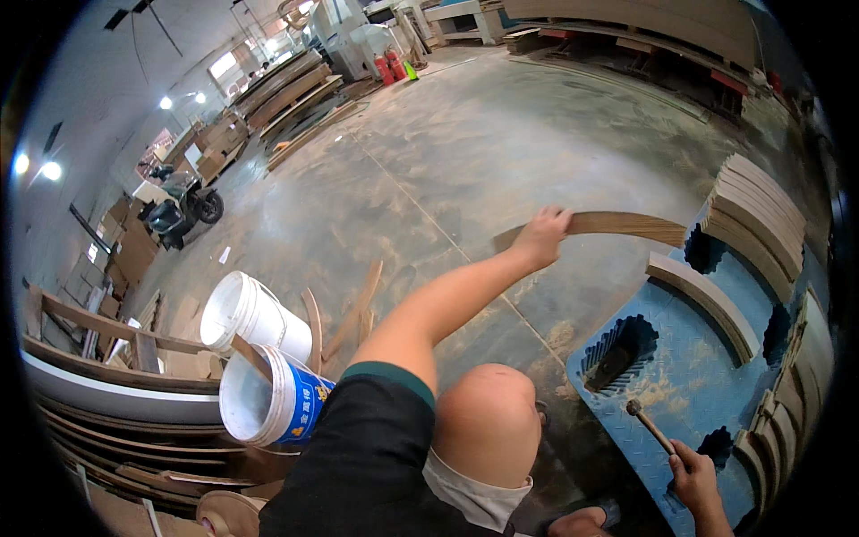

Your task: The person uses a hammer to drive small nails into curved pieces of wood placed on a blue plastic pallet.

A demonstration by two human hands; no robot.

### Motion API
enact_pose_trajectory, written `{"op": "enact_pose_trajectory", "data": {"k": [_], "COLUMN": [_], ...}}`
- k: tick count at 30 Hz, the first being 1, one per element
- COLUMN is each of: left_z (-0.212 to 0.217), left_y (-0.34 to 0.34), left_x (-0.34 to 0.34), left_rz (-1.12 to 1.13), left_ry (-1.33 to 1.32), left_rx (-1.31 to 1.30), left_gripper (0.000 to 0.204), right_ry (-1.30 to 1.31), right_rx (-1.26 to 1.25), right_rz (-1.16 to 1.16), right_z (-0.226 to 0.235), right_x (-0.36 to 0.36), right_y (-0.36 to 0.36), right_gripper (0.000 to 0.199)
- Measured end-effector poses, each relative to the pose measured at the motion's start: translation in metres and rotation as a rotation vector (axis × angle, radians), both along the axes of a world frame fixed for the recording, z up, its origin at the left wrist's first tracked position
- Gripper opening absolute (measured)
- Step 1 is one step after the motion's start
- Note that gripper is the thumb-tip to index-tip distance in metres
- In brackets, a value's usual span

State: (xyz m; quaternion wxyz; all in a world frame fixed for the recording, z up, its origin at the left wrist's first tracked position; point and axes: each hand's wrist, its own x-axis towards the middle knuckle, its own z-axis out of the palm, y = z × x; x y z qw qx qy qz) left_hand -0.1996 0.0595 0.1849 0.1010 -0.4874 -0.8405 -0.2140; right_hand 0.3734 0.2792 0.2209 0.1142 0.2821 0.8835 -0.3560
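Observation:
My left arm reaches out to the middle, and my left hand (541, 240) is closed on a curved wooden strip (622, 224). The strip runs from beyond my fingers rightward to the blue plastic platform (617, 336). Low on the right, my right hand (693, 479) grips the handle of a small hammer (658, 431), its rounded head pointing up and left above the platform. A pale curved wooden piece (702, 295) lies on the platform between the two hands. Behind it stands a stack of similar curved pieces (756, 215); more curved pieces (787, 416) line the right side.
Two white buckets (259, 313) lie tilted at left, near loose wood strips (358, 304) and stacked curved boards (134, 438). My bent knee (488, 416) is close by. A scooter (183, 206), red fire extinguishers (389, 67) and large board stacks (644, 27) stand farther off.

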Motion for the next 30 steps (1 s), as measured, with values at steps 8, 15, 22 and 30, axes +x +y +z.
{"op": "enact_pose_trajectory", "data": {"k": [8, 15, 22, 30], "left_z": [0.045, 0.01, -0.062, -0.088], "left_y": [0.212, 0.292, 0.345, 0.358], "left_x": [0.088, 0.149, 0.124, 0.114], "left_rz": [-0.428, -0.533, -0.505, -0.552], "left_ry": [-0.095, 0.014, 0.009, -0.061], "left_rx": [-0.003, -0.068, -0.131, -0.116], "left_gripper": [0.047, 0.06, 0.062, 0.058], "right_ry": [-0.333, -0.068, -0.185, -0.143], "right_rx": [-0.111, -0.339, -0.412, -0.518], "right_rz": [0.333, 0.297, 0.367, 0.322], "right_z": [-0.003, -0.063, -0.071, -0.073], "right_x": [-0.036, -0.025, -0.034, -0.023], "right_y": [0.025, 0.009, 0.002, 0.01], "right_gripper": [0.054, 0.051, 0.052, 0.052]}}
